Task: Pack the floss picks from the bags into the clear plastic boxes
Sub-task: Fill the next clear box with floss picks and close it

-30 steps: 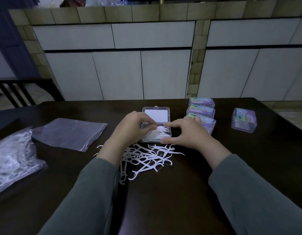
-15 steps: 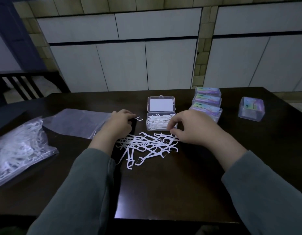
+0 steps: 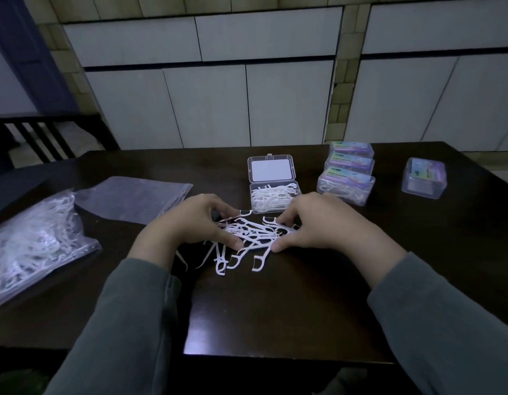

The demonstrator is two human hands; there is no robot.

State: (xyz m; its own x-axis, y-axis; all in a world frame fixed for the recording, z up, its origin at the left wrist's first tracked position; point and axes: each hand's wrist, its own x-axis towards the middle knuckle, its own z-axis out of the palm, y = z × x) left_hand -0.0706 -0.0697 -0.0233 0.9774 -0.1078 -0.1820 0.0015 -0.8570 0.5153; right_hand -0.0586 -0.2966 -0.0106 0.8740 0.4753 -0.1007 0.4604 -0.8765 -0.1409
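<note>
A loose pile of white floss picks (image 3: 248,234) lies on the dark table (image 3: 275,309) in front of an open clear plastic box (image 3: 274,197), which is partly filled with picks and has its lid folded back. My left hand (image 3: 190,225) and my right hand (image 3: 324,223) close in on the pile from either side. On each hand the thumb and curled fingers hold the picks at the pile's edge. A few picks stick out toward me below the hands.
At the far left lies a clear bag full of floss picks (image 3: 33,243), with an empty flat bag (image 3: 133,198) beside it. Three closed, filled boxes (image 3: 346,178) are stacked right of the open box. A single closed box (image 3: 423,180) stands further right.
Both hands have left the open box and come down toward me onto the loose pile, bunching the picks together. The view has tilted downward.
</note>
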